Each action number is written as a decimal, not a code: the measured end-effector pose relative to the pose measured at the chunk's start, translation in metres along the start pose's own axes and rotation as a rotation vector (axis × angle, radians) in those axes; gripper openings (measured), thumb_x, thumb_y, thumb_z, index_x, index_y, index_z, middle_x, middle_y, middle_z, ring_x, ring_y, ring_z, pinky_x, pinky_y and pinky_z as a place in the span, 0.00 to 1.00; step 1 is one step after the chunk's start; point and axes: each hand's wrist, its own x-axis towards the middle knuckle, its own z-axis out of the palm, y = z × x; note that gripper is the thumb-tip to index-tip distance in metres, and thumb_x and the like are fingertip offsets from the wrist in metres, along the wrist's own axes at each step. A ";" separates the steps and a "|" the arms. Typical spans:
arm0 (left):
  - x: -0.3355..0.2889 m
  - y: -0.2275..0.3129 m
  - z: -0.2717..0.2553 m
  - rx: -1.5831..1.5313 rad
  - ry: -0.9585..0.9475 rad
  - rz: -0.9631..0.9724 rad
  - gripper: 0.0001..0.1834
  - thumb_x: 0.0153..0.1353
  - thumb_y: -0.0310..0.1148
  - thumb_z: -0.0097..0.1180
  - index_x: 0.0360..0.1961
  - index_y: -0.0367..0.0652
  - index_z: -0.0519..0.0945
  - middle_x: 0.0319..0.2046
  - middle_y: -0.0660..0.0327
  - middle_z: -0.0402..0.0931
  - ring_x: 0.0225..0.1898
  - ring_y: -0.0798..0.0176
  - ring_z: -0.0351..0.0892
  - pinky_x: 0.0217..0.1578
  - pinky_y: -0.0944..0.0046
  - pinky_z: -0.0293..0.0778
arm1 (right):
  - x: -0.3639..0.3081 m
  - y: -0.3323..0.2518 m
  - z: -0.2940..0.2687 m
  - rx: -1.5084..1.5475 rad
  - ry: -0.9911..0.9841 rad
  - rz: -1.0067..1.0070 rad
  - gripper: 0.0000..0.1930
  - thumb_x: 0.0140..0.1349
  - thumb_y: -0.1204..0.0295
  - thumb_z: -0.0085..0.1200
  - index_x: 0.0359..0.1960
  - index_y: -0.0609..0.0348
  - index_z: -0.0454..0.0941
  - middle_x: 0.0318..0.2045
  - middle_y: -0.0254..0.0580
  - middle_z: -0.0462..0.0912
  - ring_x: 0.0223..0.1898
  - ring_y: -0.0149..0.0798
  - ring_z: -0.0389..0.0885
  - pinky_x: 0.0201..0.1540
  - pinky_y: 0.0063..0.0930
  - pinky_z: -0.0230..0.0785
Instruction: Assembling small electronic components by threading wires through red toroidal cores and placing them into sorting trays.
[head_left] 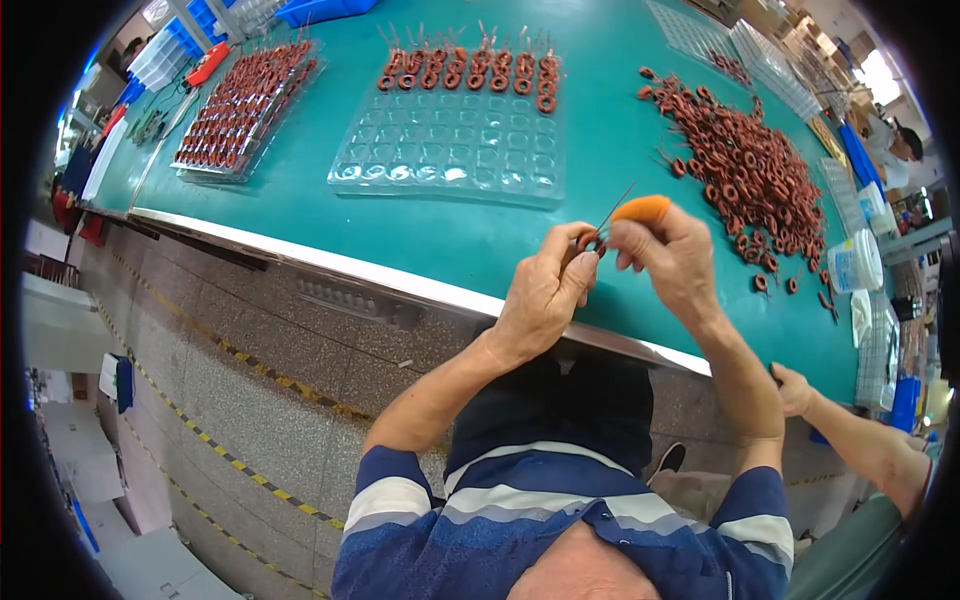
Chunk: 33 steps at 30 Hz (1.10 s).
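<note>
Above the table's near edge, my left hand (pixel 540 295) pinches a small reddish-brown ring coil (pixel 587 241) between thumb and fingers. A thin dark wire lead (pixel 622 200) sticks up from the coil, slanting to the right. My right hand (pixel 680 262) is curled just right of it, an orange finger cover (pixel 642 209) on its index finger. That fingertip and thumb close at the wire, though the exact contact is partly hidden. Beyond my hands lies a clear plastic tray (pixel 345 160), its far rows filled with ring coils (pixel 475 75), leads upward. The tray's nearer pockets hold nothing.
A big heap of ring coils (pixel 745 170) spreads over the green table (pixel 450 240) at right. Another clear tray (pixel 240 120) of coils stands at left. A white tub (pixel 855 262) sits at the right edge. Another person's hand (pixel 792 390) rests at the table's near right edge.
</note>
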 end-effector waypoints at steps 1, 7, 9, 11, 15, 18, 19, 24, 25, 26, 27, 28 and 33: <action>-0.001 -0.001 -0.007 -0.012 0.012 -0.022 0.15 0.69 0.34 0.45 0.52 0.35 0.67 0.23 0.63 0.71 0.22 0.72 0.70 0.23 0.71 0.68 | 0.016 -0.006 -0.001 -0.056 -0.001 -0.028 0.07 0.61 0.72 0.57 0.35 0.65 0.79 0.24 0.35 0.80 0.23 0.23 0.75 0.25 0.17 0.66; -0.003 -0.009 -0.004 0.026 -0.042 -0.020 0.12 0.65 0.26 0.50 0.48 0.34 0.71 0.24 0.64 0.71 0.23 0.74 0.70 0.23 0.74 0.68 | 0.144 0.005 -0.005 -0.355 0.013 -0.241 0.11 0.62 0.68 0.52 0.37 0.65 0.78 0.24 0.34 0.79 0.22 0.24 0.74 0.25 0.19 0.65; -0.003 -0.006 -0.006 0.065 -0.053 -0.037 0.10 0.65 0.28 0.51 0.46 0.35 0.74 0.23 0.63 0.72 0.23 0.73 0.71 0.24 0.71 0.69 | 0.177 0.017 0.005 -0.346 -0.010 -0.220 0.11 0.62 0.68 0.53 0.37 0.64 0.79 0.23 0.34 0.79 0.22 0.24 0.74 0.25 0.19 0.65; -0.004 -0.003 -0.009 0.128 -0.036 0.025 0.11 0.65 0.30 0.52 0.45 0.36 0.75 0.24 0.61 0.73 0.24 0.70 0.72 0.26 0.69 0.70 | 0.202 0.029 0.016 -0.385 -0.054 -0.235 0.11 0.62 0.68 0.54 0.37 0.64 0.79 0.23 0.34 0.78 0.21 0.24 0.74 0.25 0.20 0.66; -0.002 -0.003 -0.011 0.131 -0.021 0.075 0.10 0.64 0.30 0.54 0.44 0.37 0.76 0.27 0.57 0.75 0.26 0.66 0.75 0.29 0.67 0.71 | 0.226 0.039 0.030 -0.437 -0.149 -0.247 0.11 0.62 0.68 0.54 0.37 0.64 0.79 0.22 0.35 0.78 0.21 0.25 0.74 0.25 0.20 0.67; 0.001 0.002 -0.009 0.143 -0.031 0.090 0.09 0.62 0.28 0.55 0.43 0.37 0.76 0.28 0.56 0.76 0.27 0.65 0.75 0.29 0.67 0.72 | 0.230 0.038 0.024 -0.474 -0.189 -0.204 0.11 0.62 0.68 0.53 0.37 0.64 0.80 0.22 0.36 0.79 0.21 0.25 0.75 0.26 0.22 0.68; 0.004 0.004 -0.007 0.139 -0.040 0.100 0.09 0.62 0.27 0.55 0.43 0.37 0.77 0.28 0.56 0.76 0.27 0.65 0.75 0.29 0.67 0.72 | 0.232 0.034 0.021 -0.508 -0.216 -0.194 0.10 0.62 0.69 0.53 0.36 0.64 0.80 0.22 0.36 0.79 0.21 0.26 0.75 0.27 0.23 0.69; 0.000 -0.008 -0.006 0.186 -0.055 0.005 0.08 0.61 0.21 0.49 0.42 0.36 0.77 0.24 0.62 0.74 0.23 0.73 0.71 0.24 0.71 0.68 | 0.245 0.044 0.026 -0.515 -0.252 -0.381 0.10 0.54 0.68 0.51 0.31 0.63 0.79 0.25 0.50 0.81 0.28 0.44 0.82 0.34 0.37 0.74; -0.003 -0.011 -0.007 0.178 -0.038 -0.028 0.08 0.62 0.21 0.48 0.41 0.34 0.76 0.23 0.63 0.72 0.22 0.72 0.70 0.24 0.72 0.67 | 0.248 0.049 0.033 -0.488 -0.204 -0.460 0.10 0.53 0.69 0.50 0.28 0.64 0.78 0.26 0.51 0.81 0.31 0.46 0.83 0.34 0.39 0.75; -0.007 -0.008 -0.009 0.093 0.013 -0.101 0.07 0.63 0.21 0.47 0.41 0.34 0.75 0.23 0.63 0.71 0.22 0.73 0.69 0.24 0.73 0.66 | 0.250 0.045 0.043 -0.667 -0.243 -0.421 0.12 0.53 0.69 0.50 0.37 0.62 0.78 0.27 0.56 0.81 0.34 0.51 0.83 0.37 0.41 0.75; -0.008 -0.002 -0.008 0.044 0.041 -0.134 0.08 0.61 0.21 0.49 0.41 0.33 0.76 0.23 0.63 0.73 0.23 0.73 0.71 0.25 0.73 0.68 | 0.242 0.044 0.045 -0.786 -0.078 -0.470 0.16 0.54 0.66 0.52 0.42 0.63 0.73 0.29 0.59 0.81 0.36 0.56 0.81 0.39 0.45 0.74; -0.006 -0.001 -0.004 0.002 0.026 -0.127 0.08 0.62 0.21 0.48 0.41 0.33 0.75 0.21 0.64 0.72 0.22 0.73 0.70 0.24 0.73 0.67 | 0.234 0.043 0.035 -0.779 -0.009 -0.536 0.18 0.55 0.63 0.54 0.41 0.64 0.69 0.30 0.58 0.81 0.36 0.58 0.80 0.39 0.48 0.72; -0.005 -0.007 0.004 -0.005 -0.013 -0.073 0.07 0.66 0.27 0.47 0.41 0.34 0.73 0.22 0.64 0.66 0.21 0.73 0.64 0.23 0.74 0.61 | 0.136 -0.003 0.008 -0.247 0.141 -0.515 0.11 0.58 0.68 0.54 0.31 0.64 0.72 0.22 0.55 0.79 0.27 0.54 0.80 0.30 0.41 0.71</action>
